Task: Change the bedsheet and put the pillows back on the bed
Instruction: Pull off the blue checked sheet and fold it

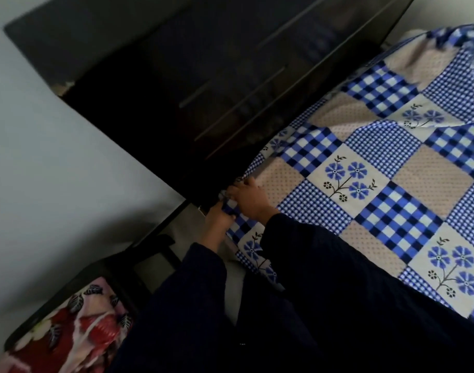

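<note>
Tucking corner: bedsheet (365, 189) spread flat, corner bunched beside dark cabinet (203, 76). Left hand (218, 220), right hand (250, 197): fingers curled, apparently both gripping that corner. Risk: hard tug pulls rumpled far end askew.

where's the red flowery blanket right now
Head view, bottom left corner: the red floral blanket lies beside the grey wall, left of the person's dark sleeve, apart from the blue checked bedsheet on the right.

You wear 2 dark sleeves
Your left sleeve (200, 278) and right sleeve (313, 254) are dark navy, long, loose and plain, each ending at the wrist; your left hand (217, 220) and right hand (250, 199) are bare.
</note>
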